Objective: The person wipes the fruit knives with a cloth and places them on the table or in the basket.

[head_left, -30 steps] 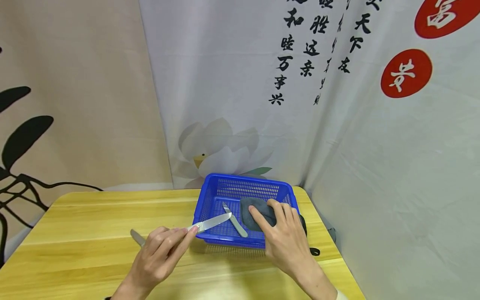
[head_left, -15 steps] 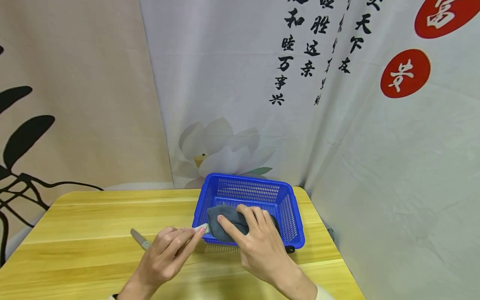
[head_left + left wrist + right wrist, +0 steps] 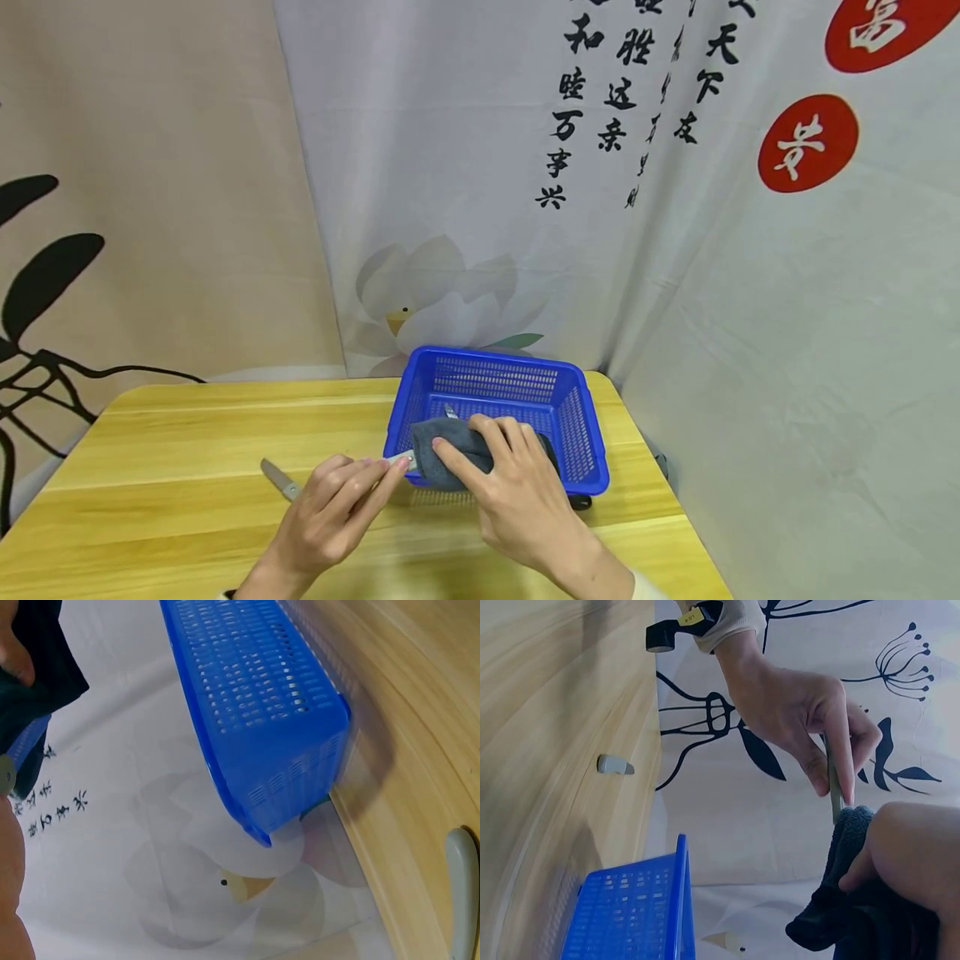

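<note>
In the head view my left hand (image 3: 330, 508) pinches the pale handle of a knife (image 3: 402, 459) at the basket's near left corner. The knife's blade is hidden in a folded dark grey cloth (image 3: 438, 454). My right hand (image 3: 525, 500) grips that cloth from above, thumb on the near side, fingers over the top. The right wrist view shows the cloth (image 3: 844, 855) wrapped at the end of the handle (image 3: 834, 787), above table height. Below the cloth, the tip of another knife (image 3: 450, 412) shows inside the blue basket (image 3: 495, 359).
Another knife (image 3: 280, 480) lies on the wooden table (image 3: 187, 433) left of my left hand, partly hidden by it. A printed curtain (image 3: 465, 167) hangs behind the table and another stretch runs along its right side. A dark strap end (image 3: 580, 502) shows beneath my right hand.
My right hand has moved left with the cloth, which now covers the blade that was bare a second ago. The left hand has stayed nearly in place.
</note>
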A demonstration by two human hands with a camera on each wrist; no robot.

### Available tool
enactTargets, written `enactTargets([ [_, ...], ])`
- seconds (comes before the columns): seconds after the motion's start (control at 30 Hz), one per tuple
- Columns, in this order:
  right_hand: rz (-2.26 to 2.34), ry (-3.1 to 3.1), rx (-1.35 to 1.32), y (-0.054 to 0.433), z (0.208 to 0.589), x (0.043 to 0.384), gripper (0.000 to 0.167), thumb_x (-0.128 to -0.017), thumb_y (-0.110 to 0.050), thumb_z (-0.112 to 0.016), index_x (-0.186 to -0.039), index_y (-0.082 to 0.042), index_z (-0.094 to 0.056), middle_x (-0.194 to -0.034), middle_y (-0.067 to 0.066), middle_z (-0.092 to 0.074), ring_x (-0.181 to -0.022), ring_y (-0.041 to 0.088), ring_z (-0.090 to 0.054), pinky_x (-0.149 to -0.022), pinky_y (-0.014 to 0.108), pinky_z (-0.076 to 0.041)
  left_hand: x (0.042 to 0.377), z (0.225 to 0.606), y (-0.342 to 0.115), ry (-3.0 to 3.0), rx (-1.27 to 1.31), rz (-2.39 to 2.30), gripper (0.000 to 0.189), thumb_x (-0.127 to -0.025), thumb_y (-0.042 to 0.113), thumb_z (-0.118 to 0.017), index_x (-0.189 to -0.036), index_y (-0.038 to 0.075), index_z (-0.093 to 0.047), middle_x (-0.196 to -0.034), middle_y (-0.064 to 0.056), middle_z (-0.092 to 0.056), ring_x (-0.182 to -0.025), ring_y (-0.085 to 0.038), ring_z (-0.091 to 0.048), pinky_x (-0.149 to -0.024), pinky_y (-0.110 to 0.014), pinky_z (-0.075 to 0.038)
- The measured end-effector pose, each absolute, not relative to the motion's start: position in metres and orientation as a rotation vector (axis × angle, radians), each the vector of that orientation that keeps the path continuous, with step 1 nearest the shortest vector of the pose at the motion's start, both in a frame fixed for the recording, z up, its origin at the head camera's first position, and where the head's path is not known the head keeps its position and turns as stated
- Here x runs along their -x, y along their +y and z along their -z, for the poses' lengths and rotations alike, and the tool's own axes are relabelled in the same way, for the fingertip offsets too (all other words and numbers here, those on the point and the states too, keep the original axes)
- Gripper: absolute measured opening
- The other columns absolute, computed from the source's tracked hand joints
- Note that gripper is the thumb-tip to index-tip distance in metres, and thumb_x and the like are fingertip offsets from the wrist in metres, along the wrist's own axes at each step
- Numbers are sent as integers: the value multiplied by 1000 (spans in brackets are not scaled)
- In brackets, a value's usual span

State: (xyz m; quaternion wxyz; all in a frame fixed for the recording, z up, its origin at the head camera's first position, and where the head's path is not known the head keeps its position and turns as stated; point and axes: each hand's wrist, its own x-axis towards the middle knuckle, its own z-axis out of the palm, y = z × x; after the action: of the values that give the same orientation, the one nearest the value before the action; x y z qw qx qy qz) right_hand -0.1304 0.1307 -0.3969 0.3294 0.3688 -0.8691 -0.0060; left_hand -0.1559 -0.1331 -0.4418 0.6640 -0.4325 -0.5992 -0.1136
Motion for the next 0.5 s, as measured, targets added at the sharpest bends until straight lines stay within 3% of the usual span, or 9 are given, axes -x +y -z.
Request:
enactTargets([
  [0.5, 116, -2366, -793, 189, 409, 133, 70, -85, -5, -69, -150, -31, -69, -139, 17, -64, -110, 34, -59, -87, 43, -50, 163, 432, -121, -1332, 1019, 302, 25, -113, -7, -59, -116, -7, -84, -88, -14, -75, -77, -23, -59, -63, -29, -48],
])
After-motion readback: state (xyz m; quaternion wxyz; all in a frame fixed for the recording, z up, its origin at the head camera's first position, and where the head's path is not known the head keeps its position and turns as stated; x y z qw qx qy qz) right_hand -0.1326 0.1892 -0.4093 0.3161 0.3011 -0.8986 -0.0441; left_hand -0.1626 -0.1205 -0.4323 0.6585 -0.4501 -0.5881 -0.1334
